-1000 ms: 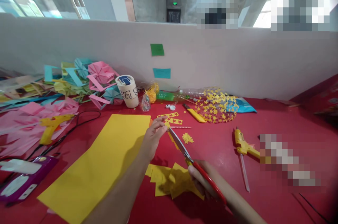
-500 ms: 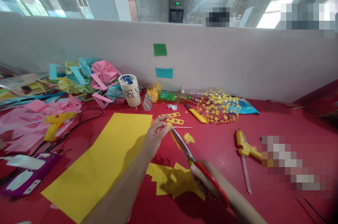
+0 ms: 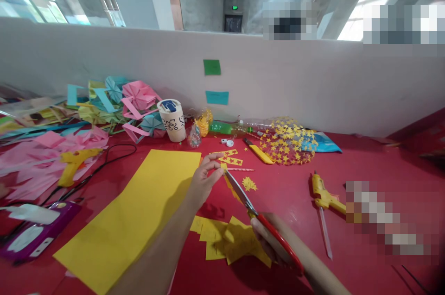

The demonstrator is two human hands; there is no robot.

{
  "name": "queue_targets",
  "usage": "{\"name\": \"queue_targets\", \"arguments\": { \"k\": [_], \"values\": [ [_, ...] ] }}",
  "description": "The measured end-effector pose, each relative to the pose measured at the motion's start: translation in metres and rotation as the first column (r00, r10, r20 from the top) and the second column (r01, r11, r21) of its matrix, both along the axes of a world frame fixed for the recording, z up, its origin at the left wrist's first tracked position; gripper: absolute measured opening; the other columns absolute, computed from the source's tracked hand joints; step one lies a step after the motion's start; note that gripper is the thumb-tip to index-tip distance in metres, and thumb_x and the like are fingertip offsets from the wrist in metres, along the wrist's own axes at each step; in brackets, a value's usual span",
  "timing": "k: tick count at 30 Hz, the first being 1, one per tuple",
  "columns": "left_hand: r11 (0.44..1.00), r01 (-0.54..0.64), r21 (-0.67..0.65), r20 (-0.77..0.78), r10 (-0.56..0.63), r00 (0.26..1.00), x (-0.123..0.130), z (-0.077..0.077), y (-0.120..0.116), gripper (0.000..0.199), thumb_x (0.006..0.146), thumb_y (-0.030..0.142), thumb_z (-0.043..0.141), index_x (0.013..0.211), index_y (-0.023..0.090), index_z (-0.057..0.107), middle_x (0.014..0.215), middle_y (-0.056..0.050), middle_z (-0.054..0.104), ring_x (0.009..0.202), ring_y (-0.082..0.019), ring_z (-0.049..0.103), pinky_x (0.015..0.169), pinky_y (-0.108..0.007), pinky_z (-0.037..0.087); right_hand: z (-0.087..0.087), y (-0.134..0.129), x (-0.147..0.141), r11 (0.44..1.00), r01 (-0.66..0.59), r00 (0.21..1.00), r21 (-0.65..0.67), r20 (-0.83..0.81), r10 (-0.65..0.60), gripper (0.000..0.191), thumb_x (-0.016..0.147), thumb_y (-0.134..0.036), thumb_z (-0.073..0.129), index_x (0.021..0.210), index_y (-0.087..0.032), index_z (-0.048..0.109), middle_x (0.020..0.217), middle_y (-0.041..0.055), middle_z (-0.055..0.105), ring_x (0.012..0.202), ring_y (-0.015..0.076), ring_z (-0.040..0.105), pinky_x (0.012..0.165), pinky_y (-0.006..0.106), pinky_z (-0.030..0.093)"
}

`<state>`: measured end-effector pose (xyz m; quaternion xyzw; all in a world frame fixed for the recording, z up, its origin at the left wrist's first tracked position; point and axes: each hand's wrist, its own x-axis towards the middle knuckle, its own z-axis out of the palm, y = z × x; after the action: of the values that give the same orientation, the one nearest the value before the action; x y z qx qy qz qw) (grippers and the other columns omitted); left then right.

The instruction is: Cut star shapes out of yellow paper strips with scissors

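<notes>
My left hand (image 3: pixel 206 179) pinches a small yellow paper piece (image 3: pixel 224 166) between thumb and forefinger. Red-handled scissors (image 3: pixel 278 235) are in my right hand (image 3: pixel 269 237), with the blades pointing up and left and their tips at that paper. A thin yellow strip hangs beside the blades. Right of the blades lies a small pile of yellow stars (image 3: pixel 249 184). Behind my left fingers are yellow strips with star-shaped cutouts (image 3: pixel 232 161). Below my hands several yellow paper pieces (image 3: pixel 215 239) overlap on the red table (image 3: pixel 295 193).
A large yellow sheet (image 3: pixel 139 202) lies left, near a yellow glue gun (image 3: pixel 71 165) and purple power strip (image 3: pixel 41 230). Behind stand a cup (image 3: pixel 173 121), a green bottle (image 3: pixel 222 127), a yellow cutter (image 3: pixel 260 152) and a star-covered ball (image 3: pixel 292 142). Another glue gun (image 3: pixel 323 195) is right.
Both hands hold nearly the same pose, with the scissors tips still at the small paper. The whole view has shifted slightly.
</notes>
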<state>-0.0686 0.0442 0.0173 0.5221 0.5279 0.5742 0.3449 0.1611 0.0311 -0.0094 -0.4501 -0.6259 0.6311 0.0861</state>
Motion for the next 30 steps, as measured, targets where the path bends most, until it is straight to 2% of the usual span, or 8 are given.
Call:
{"name": "queue_targets", "arguments": {
  "k": [5, 12, 17, 22, 30],
  "values": [
    [1.000, 0.002, -0.013, 0.004, -0.002, 1.000, -0.002, 0.000, 0.001, 0.017, 0.083, 0.028, 0.057, 0.067, 0.020, 0.060, 0.126, -0.009, 0.055, 0.122, -0.027, 0.046, 0.104, -0.040, 0.031, -0.001, 0.000, 0.000, 1.000, 0.027, 1.000, 0.002, -0.003, -0.027, 0.059, 0.077, -0.078, 0.042, 0.061, -0.022, 0.038, 0.036, -0.0088, 0.037, 0.027, 0.0049, 0.030, 0.026, 0.016, 0.020],
    [1.000, -0.001, -0.028, 0.004, 0.001, 1.000, -0.002, -0.001, 0.001, 0.019, 0.083, 0.029, 0.057, 0.066, 0.021, 0.058, 0.125, -0.008, 0.057, 0.126, -0.027, 0.043, 0.103, -0.038, 0.031, 0.005, 0.001, 0.000, 1.000, -0.024, 0.995, -0.014, -0.092, 0.022, 0.048, 0.082, -0.065, 0.053, 0.067, -0.021, 0.042, 0.035, -0.0118, 0.036, 0.026, 0.0037, 0.027, 0.031, 0.015, 0.021],
    [1.000, -0.001, -0.028, 0.009, 0.002, 1.000, -0.003, -0.002, 0.001, 0.019, 0.083, 0.030, 0.056, 0.066, 0.020, 0.057, 0.128, -0.008, 0.055, 0.125, -0.027, 0.043, 0.103, -0.038, 0.031, 0.007, 0.000, 0.000, 1.000, -0.005, 0.997, -0.004, -0.079, 0.004, 0.052, 0.082, -0.069, 0.050, 0.065, -0.021, 0.040, 0.035, -0.0106, 0.037, 0.026, 0.0045, 0.030, 0.028, 0.015, 0.022],
    [1.000, 0.012, -0.018, 0.015, -0.012, 1.000, -0.003, -0.003, 0.002, 0.017, 0.083, 0.029, 0.057, 0.068, 0.021, 0.059, 0.128, -0.008, 0.054, 0.125, -0.026, 0.043, 0.104, -0.038, 0.029, 0.009, 0.002, 0.000, 0.998, -0.053, 0.995, 0.021, -0.083, 0.055, 0.053, 0.082, -0.071, 0.047, 0.065, -0.021, 0.038, 0.034, -0.0106, 0.038, 0.025, 0.0034, 0.024, 0.027, 0.014, 0.022],
    [1.000, 0.017, -0.019, 0.121, -0.015, 0.993, 0.000, -0.007, 0.001, 0.020, 0.081, 0.030, 0.059, 0.064, 0.020, 0.056, 0.130, -0.007, 0.055, 0.126, -0.027, 0.042, 0.104, -0.038, 0.030, 0.008, -0.002, -0.001, 1.000, -0.022, 0.999, 0.003, -0.048, 0.022, 0.056, 0.079, -0.074, 0.046, 0.066, -0.020, 0.041, 0.038, -0.0085, 0.042, 0.028, 0.0051, 0.035, 0.027, 0.014, 0.024]
  ]
}}
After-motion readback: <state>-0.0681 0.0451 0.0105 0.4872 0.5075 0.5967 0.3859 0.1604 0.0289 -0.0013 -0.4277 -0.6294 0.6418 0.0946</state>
